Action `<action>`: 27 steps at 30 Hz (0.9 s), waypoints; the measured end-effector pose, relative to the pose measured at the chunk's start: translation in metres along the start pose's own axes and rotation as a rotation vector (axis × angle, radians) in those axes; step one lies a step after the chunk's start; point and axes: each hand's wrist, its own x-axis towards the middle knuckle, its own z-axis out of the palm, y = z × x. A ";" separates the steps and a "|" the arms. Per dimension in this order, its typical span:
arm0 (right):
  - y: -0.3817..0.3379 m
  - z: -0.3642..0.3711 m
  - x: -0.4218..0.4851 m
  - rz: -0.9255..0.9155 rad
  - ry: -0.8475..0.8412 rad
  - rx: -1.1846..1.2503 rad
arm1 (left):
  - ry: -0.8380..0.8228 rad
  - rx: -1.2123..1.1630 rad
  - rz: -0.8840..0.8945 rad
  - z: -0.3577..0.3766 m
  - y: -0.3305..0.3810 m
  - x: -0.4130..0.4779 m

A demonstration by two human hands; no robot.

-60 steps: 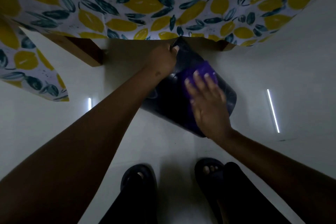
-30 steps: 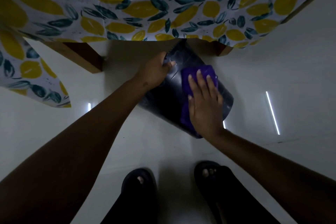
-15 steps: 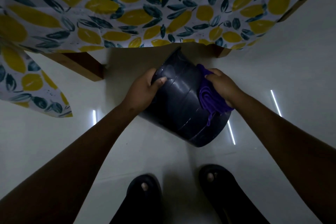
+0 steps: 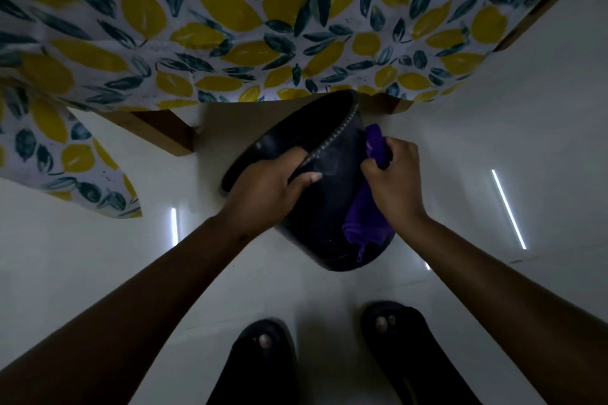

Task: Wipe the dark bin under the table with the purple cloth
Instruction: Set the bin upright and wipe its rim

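Observation:
The dark bin (image 4: 324, 207) is tilted on the white floor at the table's edge, its open mouth facing up and to the left. My left hand (image 4: 266, 189) grips the bin's rim, fingers inside and thumb on the outer wall. The purple cloth (image 4: 365, 217) is bunched against the bin's right outer side. My right hand (image 4: 391, 179) is shut on the cloth and presses it to the bin.
A lemon-and-leaf patterned tablecloth (image 4: 230, 26) hangs over the table above the bin. A wooden table leg (image 4: 164, 133) stands left of the bin. My two feet in dark sandals (image 4: 263, 358) are near the bottom edge, on the glossy white floor (image 4: 493, 128).
The bin has turned so its open mouth now shows. My left hand shifted from the bin's wall to its rim. My right hand moved from flat on top to the right side, cloth bunched.

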 end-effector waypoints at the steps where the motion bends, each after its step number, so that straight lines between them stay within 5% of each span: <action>1: 0.000 -0.002 0.005 0.014 0.008 -0.043 | 0.016 0.059 0.052 -0.001 0.004 -0.004; 7: -0.007 -0.013 0.009 0.283 0.093 0.289 | 0.046 0.377 0.275 0.001 0.015 -0.033; 14: -0.033 -0.053 0.000 0.156 0.218 0.582 | -0.145 0.444 0.418 0.020 0.006 -0.074; 20: -0.046 -0.054 -0.025 -0.074 0.177 0.265 | -0.265 0.446 0.468 0.027 0.006 -0.087; 27: -0.012 -0.022 -0.035 -0.294 -0.377 -0.576 | -0.299 0.479 0.552 0.027 0.002 -0.091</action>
